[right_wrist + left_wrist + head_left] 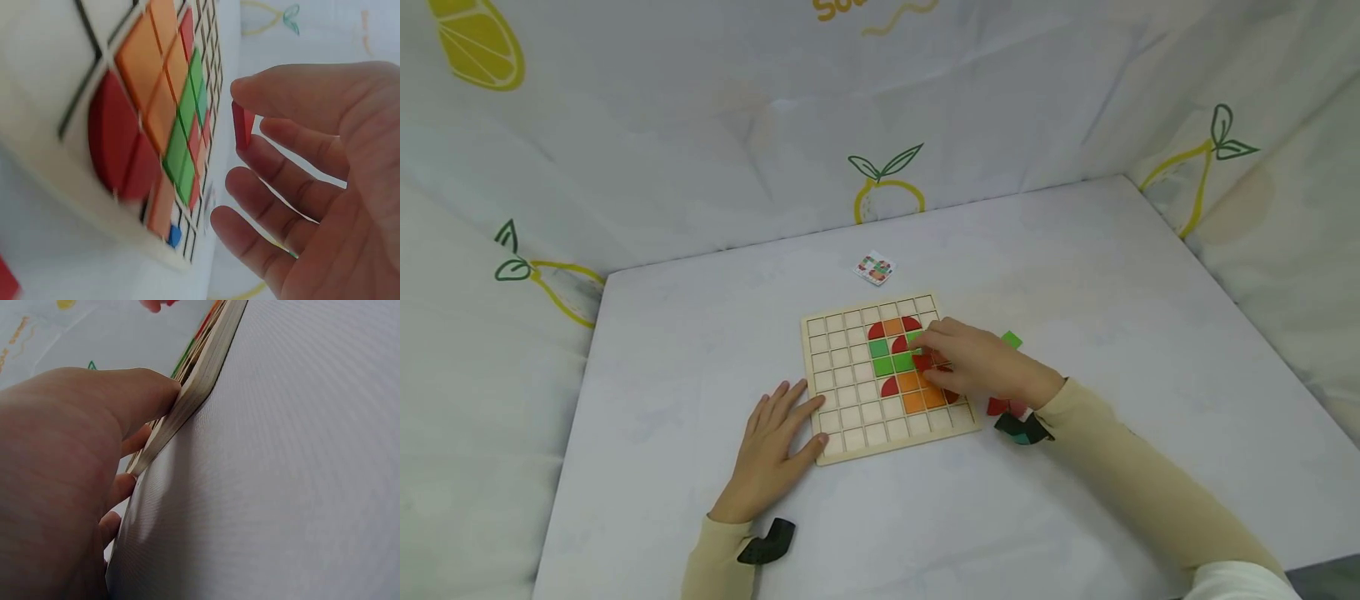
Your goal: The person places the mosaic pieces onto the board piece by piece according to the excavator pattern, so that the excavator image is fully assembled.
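Looks like matt wood in the grid board (842, 377), layered at the edge. Has smooth, faintly glossy faces on the board's coloured tiles (914, 403). Reads as matt and cloth-like on the worktop (700, 333) under the board; as paper in the card (874, 267) and creased cloth in the backdrop (700, 125) beyond the board; as matt cloth in the sleeve (1120, 467) right of the board.

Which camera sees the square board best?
The head view: it shows most of the board from above, though the right hand hides part. The left wrist view shows mainly its edge, by the left hand. The right wrist view shows it close, slanted and cut off.
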Tool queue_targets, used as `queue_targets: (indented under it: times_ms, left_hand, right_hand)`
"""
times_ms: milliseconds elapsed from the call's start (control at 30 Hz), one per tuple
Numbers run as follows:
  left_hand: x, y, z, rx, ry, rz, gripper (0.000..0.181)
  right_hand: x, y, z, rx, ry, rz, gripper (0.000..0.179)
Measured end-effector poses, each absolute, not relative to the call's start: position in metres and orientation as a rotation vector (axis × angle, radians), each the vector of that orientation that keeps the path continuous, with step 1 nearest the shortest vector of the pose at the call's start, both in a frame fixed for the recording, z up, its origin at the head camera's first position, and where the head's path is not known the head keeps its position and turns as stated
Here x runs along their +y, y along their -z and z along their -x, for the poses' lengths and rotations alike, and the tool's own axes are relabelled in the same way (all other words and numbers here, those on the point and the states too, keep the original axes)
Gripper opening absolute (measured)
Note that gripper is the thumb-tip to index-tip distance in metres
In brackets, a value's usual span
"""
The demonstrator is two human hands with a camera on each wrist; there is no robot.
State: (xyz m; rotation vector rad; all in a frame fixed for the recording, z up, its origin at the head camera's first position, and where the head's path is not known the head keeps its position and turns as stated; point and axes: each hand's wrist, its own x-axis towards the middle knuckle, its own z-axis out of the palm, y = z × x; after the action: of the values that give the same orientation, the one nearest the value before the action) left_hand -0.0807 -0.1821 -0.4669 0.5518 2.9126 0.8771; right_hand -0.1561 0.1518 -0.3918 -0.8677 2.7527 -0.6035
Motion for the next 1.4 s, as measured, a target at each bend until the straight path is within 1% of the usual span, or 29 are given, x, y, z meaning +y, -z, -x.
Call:
queue_targets:
  times_ms: [67,367,600,967,1200,1400]
  left_hand:
    - [-0.182,0.467,0.081,2.913,-0.877,-0.552,0.054]
    - [-0.183,0.467,0.082,2.908,-0.888,-0.561,0.054]
    - [-0.183,0.469,0.078,2.905,-0.887,-0.542,0.054]
    - [-0.183,0.469,0.079,2.910,-0.876,-0.550,0.054]
    - [-0.184,0.469,0.080,2.904,-0.876,-0.557,0.054]
    - [-0.183,0.469,0.081,2.903,-0.877,-0.558,0.054]
  right_hand:
    - [0.146,0.394,0.152,2.727,0.621,0.958,0.036]
    - [0.121,0.404,0.138,2.619,0.635,1.030,0.031]
    - [0.113,0.412,0.133,2.628,0.567,1.130,0.029]
    - [0.112,0.411,0.131,2.651,0.558,1.136,0.033]
    - [0.111,0.413,0.133,2.659,0.587,1.161,0.015]
    - [0.112,0.413,0.135,2.666,0.583,1.126,0.012]
